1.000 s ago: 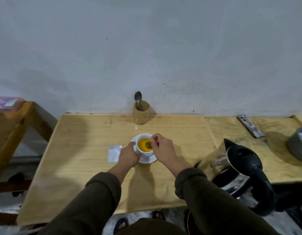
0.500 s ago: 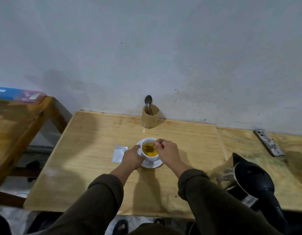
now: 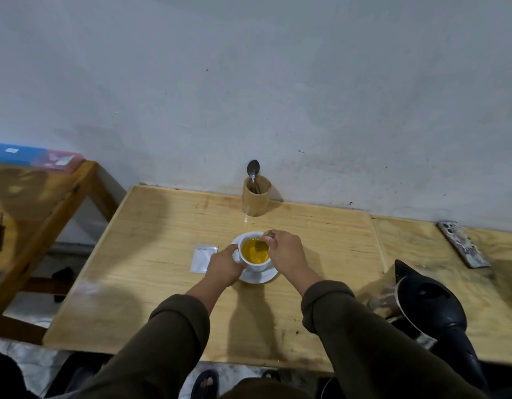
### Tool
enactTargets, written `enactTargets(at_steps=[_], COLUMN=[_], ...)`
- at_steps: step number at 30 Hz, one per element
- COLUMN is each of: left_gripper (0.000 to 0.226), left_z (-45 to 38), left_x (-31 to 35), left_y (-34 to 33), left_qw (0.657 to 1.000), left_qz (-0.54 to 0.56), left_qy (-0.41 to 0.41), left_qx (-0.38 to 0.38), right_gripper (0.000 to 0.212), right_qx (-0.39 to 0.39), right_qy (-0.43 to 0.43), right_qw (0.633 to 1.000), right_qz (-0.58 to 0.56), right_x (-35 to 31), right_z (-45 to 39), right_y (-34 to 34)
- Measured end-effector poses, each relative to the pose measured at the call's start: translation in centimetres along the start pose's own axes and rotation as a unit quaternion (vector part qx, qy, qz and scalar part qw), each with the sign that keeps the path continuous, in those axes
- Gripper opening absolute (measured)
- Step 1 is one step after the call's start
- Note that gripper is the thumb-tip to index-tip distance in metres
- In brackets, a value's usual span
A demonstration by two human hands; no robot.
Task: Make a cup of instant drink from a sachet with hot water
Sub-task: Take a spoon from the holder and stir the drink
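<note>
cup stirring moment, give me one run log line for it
step: stirring | left hand: steadies cup | right hand: spoon in drink | sachet: on table

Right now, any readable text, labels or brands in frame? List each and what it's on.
None legible.
sachet: plain, no print visible.
blue box on the side table: small pale labels, too blurred to read.
phone case: a pattern, no readable words.
kettle, cup: no markings visible.

Wooden table (image 3: pixel 151 283) with saucer (image 3: pixel 259 277), sachet (image 3: pixel 203 258), kettle (image 3: pixel 430 308)
</note>
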State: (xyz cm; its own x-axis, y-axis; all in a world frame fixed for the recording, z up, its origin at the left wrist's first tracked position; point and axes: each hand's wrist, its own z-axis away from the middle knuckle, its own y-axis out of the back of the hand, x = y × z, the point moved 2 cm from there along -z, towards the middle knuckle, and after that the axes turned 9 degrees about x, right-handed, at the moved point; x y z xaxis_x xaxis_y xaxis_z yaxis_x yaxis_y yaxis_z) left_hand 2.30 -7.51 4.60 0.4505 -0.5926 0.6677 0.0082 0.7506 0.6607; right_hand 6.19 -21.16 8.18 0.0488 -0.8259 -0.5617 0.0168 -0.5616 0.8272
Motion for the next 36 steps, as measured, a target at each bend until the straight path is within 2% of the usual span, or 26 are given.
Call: enactTargets(at_steps=[3, 10, 16, 21, 29, 36], left_gripper=[0.053, 0.054, 0.052, 0.051, 0.048, 0.048], left_z=[-0.1, -0.1, -0.3, -0.5, -0.4, -0.4], left_x=[0.0, -0.1, -0.2, -0.1, -0.2, 0.0], left_y=[0.0, 0.0, -0.1, -0.3, -0.1, -0.1], left_qw=[1.000, 1.000, 1.000, 1.000, 0.999, 0.999], left_qz=[0.002, -0.002, -0.016, -0.028, -0.037, -0.030], left_qy=[0.006, 0.013, 0.006, 0.002, 0.000, -0.008], left_qx=[-0.001, -0.008, -0.009, -0.008, -0.017, -0.012], right_gripper=[0.029, 0.026, 0.029, 0.029, 0.026, 0.027], right_qx=[-0.005, -0.058, -0.027, -0.024, -0.088, -0.044], right_qy=[-0.024, -0.025, -0.023, -0.009, 0.014, 0.010], right_qw=[0.999, 0.996, 0.999, 1.000, 0.996, 0.998], right_qz=[-0.046, -0.061, -0.005, -0.016, -0.020, 0.032], right_x=[-0.1, -0.2, 0.0, -0.2, -0.8, -0.5], right_z=[0.2, 0.1, -0.5, -0.4, -0.4, -1.0], right_y=[0.0, -0.2, -0.1, 0.1, -0.2, -0.1])
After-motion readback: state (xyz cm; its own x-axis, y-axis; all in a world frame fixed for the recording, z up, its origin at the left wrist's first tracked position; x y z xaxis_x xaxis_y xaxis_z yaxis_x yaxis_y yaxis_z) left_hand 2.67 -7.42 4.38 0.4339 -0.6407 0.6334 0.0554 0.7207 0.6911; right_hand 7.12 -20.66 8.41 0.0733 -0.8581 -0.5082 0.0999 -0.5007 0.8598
